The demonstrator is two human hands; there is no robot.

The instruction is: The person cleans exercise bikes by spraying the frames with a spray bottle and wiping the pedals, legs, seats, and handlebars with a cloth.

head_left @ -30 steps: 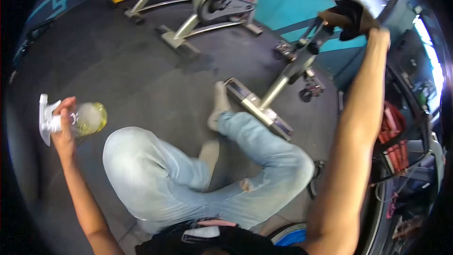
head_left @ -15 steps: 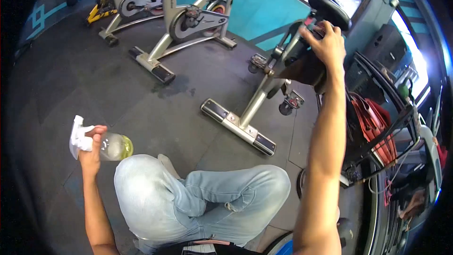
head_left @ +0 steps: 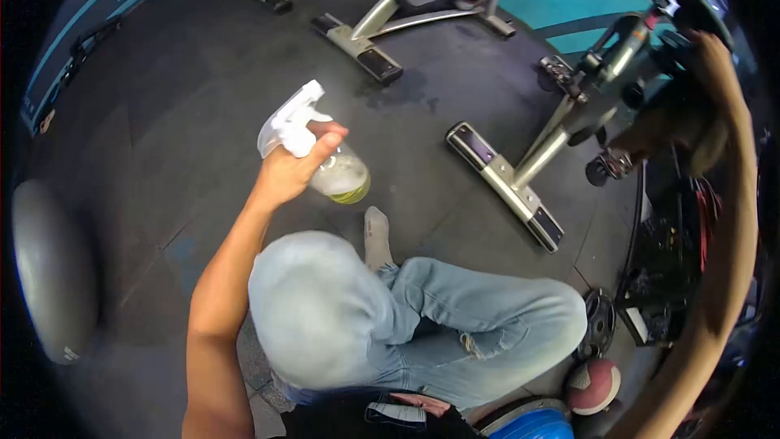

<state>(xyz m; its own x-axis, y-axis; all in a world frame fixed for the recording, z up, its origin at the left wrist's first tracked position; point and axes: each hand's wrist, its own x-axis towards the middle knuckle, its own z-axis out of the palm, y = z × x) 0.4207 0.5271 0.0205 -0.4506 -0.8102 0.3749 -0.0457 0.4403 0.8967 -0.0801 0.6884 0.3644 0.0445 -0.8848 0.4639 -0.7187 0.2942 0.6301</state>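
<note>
My left hand (head_left: pixel 296 164) is wrapped round the neck of a clear spray bottle (head_left: pixel 341 174) with a white trigger head and yellow-green liquid at its bottom. The bottle is tilted above the floor, over my knee. At the upper right, my right hand (head_left: pixel 708 61) reaches up to the dark seat or top part of the nearest exercise bike (head_left: pixel 543 158). A dark brownish cloth (head_left: pixel 691 126) hangs below that hand. The fingers there are dark and partly hidden, so their grip is unclear.
Other exercise bikes (head_left: pixel 382 15) stand at the top. A grey ball (head_left: pixel 55 272) lies at the left edge. At the lower right are a red and white ball (head_left: pixel 593 385), a weight plate (head_left: pixel 597 323), a blue dome (head_left: pixel 532 421) and a dark rack. Damp-looking patches mark the floor.
The view has turned left and down, so the bikes appear farther right and the grey ball shows. My left hand has raised the bottle. My right hand remains by the bike's top.
</note>
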